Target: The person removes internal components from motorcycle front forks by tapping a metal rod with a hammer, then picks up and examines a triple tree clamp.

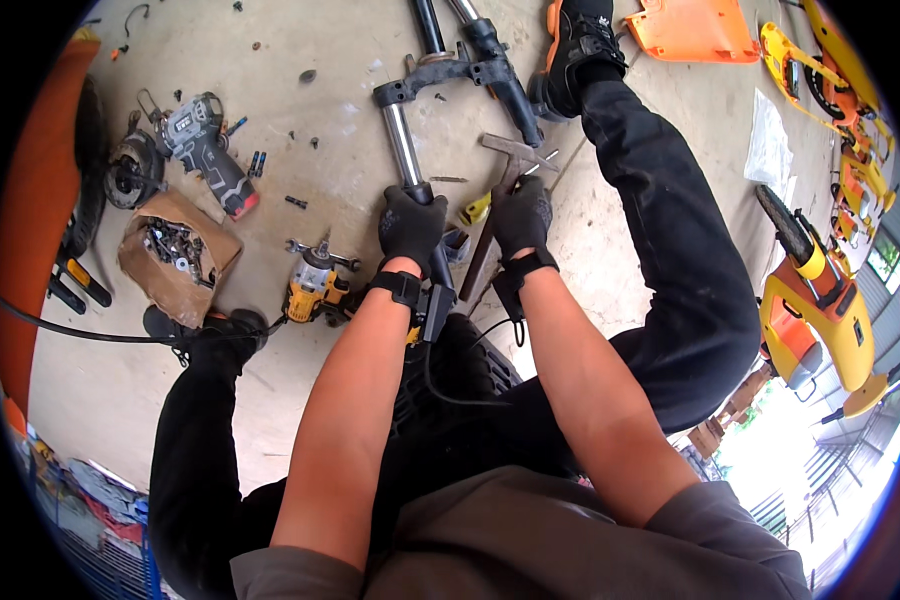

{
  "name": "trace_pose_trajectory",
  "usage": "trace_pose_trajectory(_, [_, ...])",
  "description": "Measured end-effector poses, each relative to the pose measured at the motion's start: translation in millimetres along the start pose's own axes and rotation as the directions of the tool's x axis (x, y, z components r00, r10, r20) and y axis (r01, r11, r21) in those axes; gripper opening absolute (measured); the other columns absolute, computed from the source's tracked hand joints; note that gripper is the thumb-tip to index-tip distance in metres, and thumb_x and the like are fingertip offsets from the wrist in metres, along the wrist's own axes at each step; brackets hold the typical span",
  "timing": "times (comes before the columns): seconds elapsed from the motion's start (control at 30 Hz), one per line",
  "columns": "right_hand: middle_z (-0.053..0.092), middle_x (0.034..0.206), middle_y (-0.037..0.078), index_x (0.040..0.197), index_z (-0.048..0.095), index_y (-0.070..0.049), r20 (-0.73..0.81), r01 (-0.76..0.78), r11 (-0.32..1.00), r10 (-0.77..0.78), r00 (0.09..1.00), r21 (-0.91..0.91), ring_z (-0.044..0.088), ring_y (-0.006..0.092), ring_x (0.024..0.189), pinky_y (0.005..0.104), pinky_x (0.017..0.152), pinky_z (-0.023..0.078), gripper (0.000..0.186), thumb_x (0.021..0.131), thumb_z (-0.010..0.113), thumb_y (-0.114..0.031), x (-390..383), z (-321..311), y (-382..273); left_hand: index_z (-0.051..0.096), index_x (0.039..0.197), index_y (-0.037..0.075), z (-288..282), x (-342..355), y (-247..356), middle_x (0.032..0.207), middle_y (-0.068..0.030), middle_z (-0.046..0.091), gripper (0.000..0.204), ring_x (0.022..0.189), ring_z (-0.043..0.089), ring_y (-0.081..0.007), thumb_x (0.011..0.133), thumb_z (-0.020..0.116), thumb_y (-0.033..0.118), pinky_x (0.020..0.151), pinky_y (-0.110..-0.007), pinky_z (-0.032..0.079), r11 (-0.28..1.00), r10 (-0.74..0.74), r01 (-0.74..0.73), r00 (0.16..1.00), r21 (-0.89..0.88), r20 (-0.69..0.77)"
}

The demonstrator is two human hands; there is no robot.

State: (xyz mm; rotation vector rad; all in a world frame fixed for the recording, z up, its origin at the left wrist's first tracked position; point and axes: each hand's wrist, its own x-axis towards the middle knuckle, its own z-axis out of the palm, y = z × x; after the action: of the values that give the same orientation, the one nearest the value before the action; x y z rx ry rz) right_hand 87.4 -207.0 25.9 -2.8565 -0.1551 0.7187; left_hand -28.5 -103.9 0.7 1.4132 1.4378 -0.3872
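Note:
My gloved left hand (pixel 410 228) is closed around the lower end of a fork leg (pixel 405 140), whose chrome tube runs up to a black clamp (pixel 435 73) joining both legs. My gloved right hand (pixel 520 215) is closed on the handle of a hammer (pixel 498 145), head upward; a thin silver piece (pixel 548 158) pokes out beside it. Partly hidden between my hands is a small yellow tool (pixel 475 210). A yellow power tool with wrenches on it (pixel 318 290) lies left of my left wrist, above the black treaded tire (pixel 465 365) beneath me.
On the concrete floor (pixel 310 130) lie a grey impact driver (pixel 200 150), loose bolts, a cardboard box of hardware (pixel 180 255) and a black cable (pixel 120 335). An orange panel (pixel 690 30) is at upper right. Yellow vehicles (pixel 810 320) line the right; my legs frame the work area.

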Motion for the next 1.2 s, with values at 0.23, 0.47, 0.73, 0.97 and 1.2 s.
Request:
trace_pose_trajectory(0.23, [0.061, 0.108, 0.016, 0.106, 0.063, -0.01, 0.148, 0.494, 0.845, -0.472, 0.869, -0.203, 0.059, 0.0375, 0.105, 0.0475, 0.087, 0.05, 0.024, 0.083, 0.067, -0.015, -3, 12, -35, 0.047, 0.115, 0.0, 11, -4, 10, 0.104, -0.0225, 0.068, 0.049, 0.097, 0.068, -0.0413, 0.079, 0.073, 0.023, 0.087, -0.048, 0.052, 0.982, -0.13, 0.127, 0.991, -0.143, -0.013])
trace_pose_trajectory(0.47, [0.064, 0.096, 0.016, 0.102, 0.062, -0.009, 0.369, 0.726, 0.606, -0.625, 0.688, -0.326, 0.064, 0.036, 0.095, 0.0472, 0.08, 0.052, 0.022, 0.082, 0.068, -0.018, 19, 23, -28, 0.058, 0.103, 0.001, 14, -4, 20, 0.088, -0.0169, 0.069, 0.039, 0.082, 0.071, -0.0318, 0.077, 0.075, 0.024, 0.074, -0.044, 0.055, 0.955, -0.213, 0.183, 0.97, -0.231, -0.113])
trace_pose_trajectory(0.73, [0.067, 0.087, 0.016, 0.137, 0.052, -0.004, 0.309, 0.424, 0.794, -0.574, 0.758, 0.435, 0.067, 0.031, 0.08, 0.04, 0.075, 0.052, 0.052, 0.087, 0.064, -0.007, 38, 0, -60, 0.062, 0.097, 0.001, -10, 12, -12, 0.082, -0.009, 0.067, 0.032, 0.072, 0.065, -0.0189, 0.075, 0.077, 0.018, 0.066, -0.034, 0.053, 0.891, 0.063, 0.03, 0.98, -0.453, 0.19])
trace_pose_trajectory(0.97, [0.067, 0.092, 0.006, 0.106, 0.063, -0.003, 0.464, -0.189, 0.592, -0.356, 0.811, 0.784, 0.065, 0.0143, 0.079, 0.031, 0.075, 0.058, 0.016, 0.091, 0.065, -0.008, 51, -19, -113, 0.062, 0.098, 0.002, 0, 11, -13, 0.084, -0.0103, 0.069, 0.037, 0.078, 0.068, -0.0246, 0.075, 0.079, 0.026, 0.075, -0.037, 0.053, 0.919, 0.048, -0.007, 0.995, -0.394, 0.093])
trace_pose_trajectory(1.2, [0.065, 0.088, 0.012, 0.099, 0.06, 0.004, 0.28, -0.147, 0.387, -0.313, 0.908, 0.91, 0.067, 0.0189, 0.071, 0.0324, 0.064, 0.062, 0.016, 0.084, 0.067, 0.0, 55, 4, -132, 0.06, 0.098, 0.001, -5, 8, 3, 0.088, -0.016, 0.071, 0.043, 0.087, 0.07, -0.0333, 0.077, 0.076, 0.035, 0.082, -0.043, 0.053, 0.958, -0.036, 0.044, 0.999, -0.282, 0.036])
